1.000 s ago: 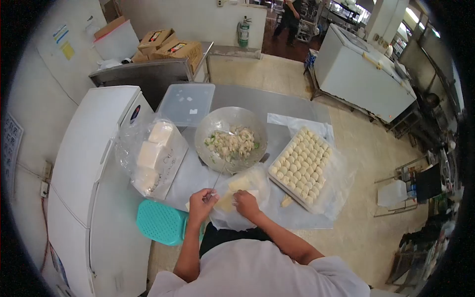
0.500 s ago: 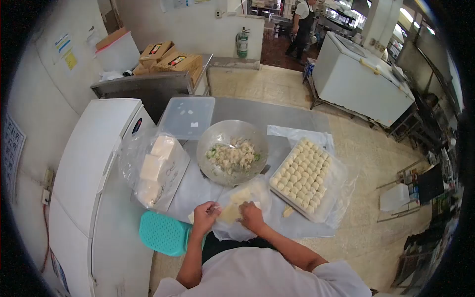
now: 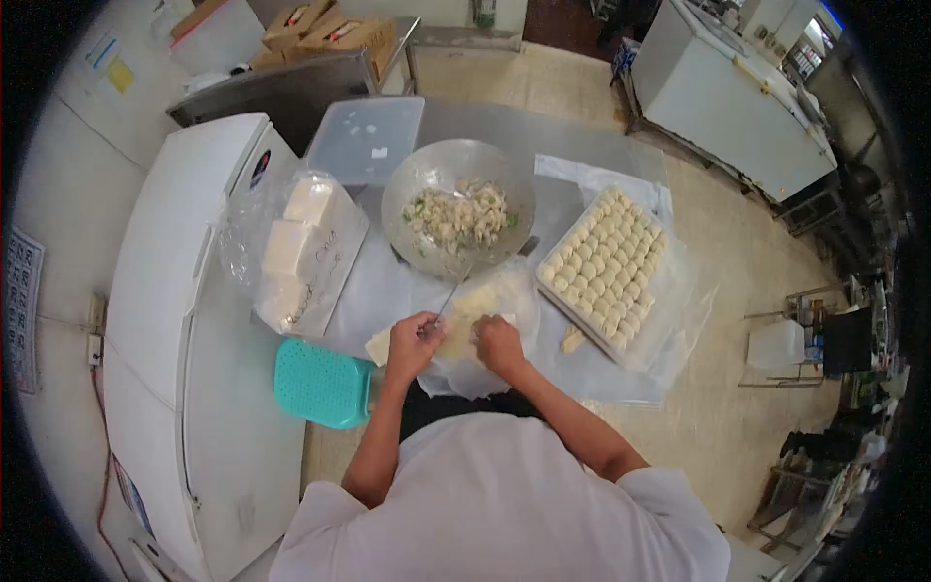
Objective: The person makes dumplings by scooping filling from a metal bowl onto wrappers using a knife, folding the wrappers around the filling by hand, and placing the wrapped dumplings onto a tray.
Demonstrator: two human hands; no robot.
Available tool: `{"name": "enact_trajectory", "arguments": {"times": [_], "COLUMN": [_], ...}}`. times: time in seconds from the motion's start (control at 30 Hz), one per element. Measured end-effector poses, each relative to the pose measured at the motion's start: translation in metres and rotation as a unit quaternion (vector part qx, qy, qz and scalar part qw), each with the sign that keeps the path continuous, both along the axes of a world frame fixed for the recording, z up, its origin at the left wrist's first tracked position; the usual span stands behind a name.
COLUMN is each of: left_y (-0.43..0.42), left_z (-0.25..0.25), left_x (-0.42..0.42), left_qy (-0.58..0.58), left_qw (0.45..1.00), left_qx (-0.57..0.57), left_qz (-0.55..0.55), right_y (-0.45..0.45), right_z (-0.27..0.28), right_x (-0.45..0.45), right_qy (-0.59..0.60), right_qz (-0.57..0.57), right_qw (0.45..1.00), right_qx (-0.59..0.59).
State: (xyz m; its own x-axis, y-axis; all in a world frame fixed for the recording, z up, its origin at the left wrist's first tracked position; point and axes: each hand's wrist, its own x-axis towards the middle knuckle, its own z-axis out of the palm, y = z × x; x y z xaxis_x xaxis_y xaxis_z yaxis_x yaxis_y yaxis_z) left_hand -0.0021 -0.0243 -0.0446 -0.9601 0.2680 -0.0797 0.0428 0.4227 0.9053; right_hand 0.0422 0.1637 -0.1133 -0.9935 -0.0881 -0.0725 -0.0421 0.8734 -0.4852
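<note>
My left hand (image 3: 417, 345) is closed around a thin metal utensil (image 3: 454, 291) that slants up toward the bowl; its kind is unclear. My right hand (image 3: 497, 345) is curled at the right edge of the pale dough wrappers (image 3: 473, 303), and whatever its fingers pinch is hidden. These wrappers lie on clear plastic in front of me, with more wrapper (image 3: 379, 346) showing left of my left hand. Just beyond sits a metal bowl (image 3: 396, 225) of chunky pale filling (image 3: 464, 215) with green bits. To the right, rows of shaped dumplings (image 3: 606, 267) fill a tray (image 3: 580, 325).
Stacked wrappers (image 3: 293, 254) in a plastic bag stand at the table's left. A clear lid (image 3: 344, 136) lies behind them. The turquoise plastic basket (image 3: 322, 383) is by the near left corner, beside a white freezer (image 3: 194, 223). A dough scrap (image 3: 572, 339) lies near the tray.
The view has tipped downward, so the table sits higher in the picture. A thin metal utensil now shows in my left hand. My right hand stays curled at the wrappers.
</note>
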Motion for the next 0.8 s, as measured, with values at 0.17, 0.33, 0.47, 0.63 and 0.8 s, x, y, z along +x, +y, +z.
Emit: {"name": "enact_trajectory", "arguments": {"times": [0.17, 0.33, 0.47, 0.63, 0.8], "left_y": [-0.009, -0.011, -0.002, -0.001, -0.013], "left_z": [-0.006, -0.011, -0.017, -0.006, 0.028], "left_x": [0.006, 0.007, 0.006, -0.009, -0.079], "left_qy": [-0.026, -0.057, -0.063, -0.021, 0.251], "left_qw": [0.999, 0.998, 0.997, 0.998, 0.943], "left_qx": [0.015, -0.019, 0.023, 0.041, -0.21], "left_qz": [0.017, 0.027, 0.035, 0.038, -0.053], "right_y": [0.026, 0.052, 0.061, 0.077, 0.084], "right_z": [-0.024, 0.01, 0.031, 0.029, 0.059], "right_x": [-0.003, -0.008, -0.002, -0.002, -0.002], "right_qy": [-0.014, -0.091, -0.114, -0.101, -0.155], "right_qz": [-0.074, -0.148, -0.168, -0.184, -0.116], "right_qw": [0.988, 0.867, 0.593, 0.52, 0.347], "right_qx": [-0.136, -0.466, -0.779, -0.828, -0.918]}}
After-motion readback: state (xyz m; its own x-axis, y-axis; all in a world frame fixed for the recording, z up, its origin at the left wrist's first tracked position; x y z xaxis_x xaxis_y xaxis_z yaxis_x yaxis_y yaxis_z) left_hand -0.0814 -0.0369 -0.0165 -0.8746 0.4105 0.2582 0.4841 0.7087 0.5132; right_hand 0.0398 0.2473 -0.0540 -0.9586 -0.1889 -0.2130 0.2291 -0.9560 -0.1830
